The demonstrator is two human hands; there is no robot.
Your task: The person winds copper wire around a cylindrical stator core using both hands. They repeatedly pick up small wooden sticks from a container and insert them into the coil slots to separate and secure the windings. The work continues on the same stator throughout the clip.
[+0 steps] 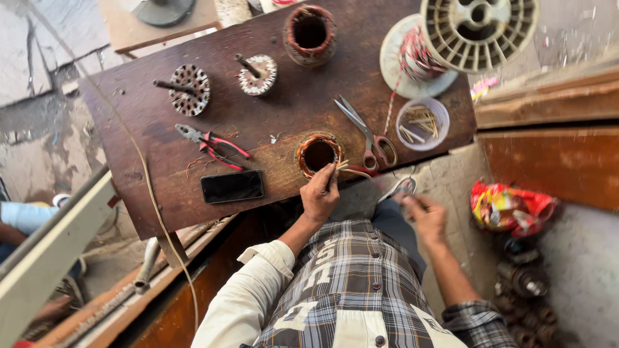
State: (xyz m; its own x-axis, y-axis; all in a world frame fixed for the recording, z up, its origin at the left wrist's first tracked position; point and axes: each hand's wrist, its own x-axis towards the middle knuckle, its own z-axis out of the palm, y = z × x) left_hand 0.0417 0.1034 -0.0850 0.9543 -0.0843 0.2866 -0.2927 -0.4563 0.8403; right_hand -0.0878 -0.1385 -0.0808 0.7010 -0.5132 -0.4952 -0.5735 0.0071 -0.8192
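A round motor stator (317, 153) with copper windings stands near the front edge of a dark wooden table (290, 103). My left hand (320, 193) is at its front rim, fingers pinched on several thin pale strips (343, 167) that stick out to the right. My right hand (425, 217) hovers below the table edge, over my lap, fingers curled; what it holds is blurred. Scissors with red handles (366, 133) lie just right of the stator.
On the table: red-handled pliers (213, 146), a black phone (232, 186), two toothed rotors with shafts (189, 89) (257, 74), another stator (309, 33), a wire spool (451, 38), a small tub of strips (422, 124). A red wrapper bag (509, 207) and motor parts lie at right.
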